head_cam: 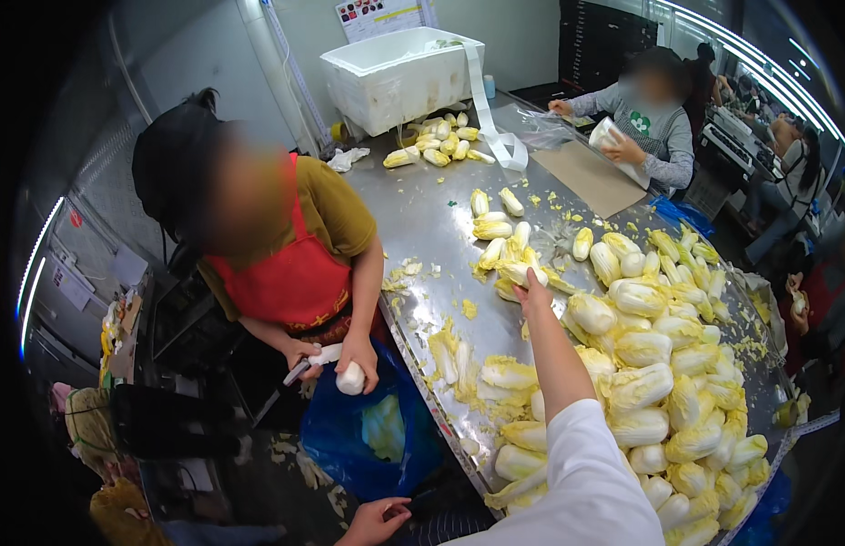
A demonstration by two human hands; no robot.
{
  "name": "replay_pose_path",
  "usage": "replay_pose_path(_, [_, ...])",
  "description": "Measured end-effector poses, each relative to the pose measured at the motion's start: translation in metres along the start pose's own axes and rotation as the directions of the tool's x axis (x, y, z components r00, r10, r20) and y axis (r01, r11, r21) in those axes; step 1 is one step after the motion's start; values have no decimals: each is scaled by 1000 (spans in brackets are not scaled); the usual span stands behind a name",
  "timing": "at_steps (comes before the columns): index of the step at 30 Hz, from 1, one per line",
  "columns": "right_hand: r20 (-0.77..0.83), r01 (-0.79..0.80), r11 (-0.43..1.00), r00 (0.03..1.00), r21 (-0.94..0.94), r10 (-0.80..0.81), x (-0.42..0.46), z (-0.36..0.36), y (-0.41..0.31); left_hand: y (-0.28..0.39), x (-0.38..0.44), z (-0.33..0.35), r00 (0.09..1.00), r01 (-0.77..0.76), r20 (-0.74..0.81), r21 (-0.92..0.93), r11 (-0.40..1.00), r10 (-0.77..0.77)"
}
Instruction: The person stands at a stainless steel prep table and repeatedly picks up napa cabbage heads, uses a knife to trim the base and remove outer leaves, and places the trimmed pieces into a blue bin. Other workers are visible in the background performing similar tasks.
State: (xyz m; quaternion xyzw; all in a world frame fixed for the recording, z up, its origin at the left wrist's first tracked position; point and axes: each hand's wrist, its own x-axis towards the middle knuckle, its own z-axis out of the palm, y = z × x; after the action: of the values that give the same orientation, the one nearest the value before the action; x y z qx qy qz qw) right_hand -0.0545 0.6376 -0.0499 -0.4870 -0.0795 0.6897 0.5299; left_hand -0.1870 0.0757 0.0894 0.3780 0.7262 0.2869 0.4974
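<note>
At arm's length over the steel table [422, 211], my right hand [535, 295] grips the white base of a small napa cabbage [514, 271]. That cabbage lies against a small group of yellow-leaved heads [492, 228]. A big pile of napa cabbages [642, 389] rises to the right of my forearm. Low in the view, my left hand [380, 522] is beside the table's near edge, its fingers loosely curled and nothing seen in it. A blue plastic bag [333, 437] with pale leaves inside hangs open just beyond it.
A person in a red apron [292, 280] stands at the left, holding a knife [298, 372] and a trimmed cabbage [350, 379]. Another person [641, 123] sits across the table by a cardboard sheet [589, 177]. A white foam box [402, 82] stands at the back. Loose leaves [453, 358] litter the steel.
</note>
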Motion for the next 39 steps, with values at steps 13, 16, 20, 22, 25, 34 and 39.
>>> replay_pose_path(13, [379,552,242,772,-798,-511,8,-29,-50,-23,5,-4,997,-43,-62,10,999,43])
replay_pose_path(16, [508,671,270,716,-691,-479,-55,-32,-105,-22,31,-12,918,-298,-123,409,862,376])
replay_pose_path(20, [600,605,423,783,-675,-164,-176,-54,-158,-57,59,-6,966,-58,-105,798,600,234])
replay_pose_path(22, [614,594,340,787,-729,-58,-237,-84,-173,-64,68,-2,998,-18,-13,855,518,56])
replay_pose_path(25, [596,572,302,803,-762,-16,-304,-152,-178,-84,82,2,961,-74,207,830,553,-183])
replay_pose_path(34, [163,308,441,927,-843,-336,-484,-387,-76,-91,57,24,859,-491,468,636,596,209])
replay_pose_path(39, [56,115,89,868,-989,-494,-550,-448,14,-80,39,19,769,-638,446,579,508,458])
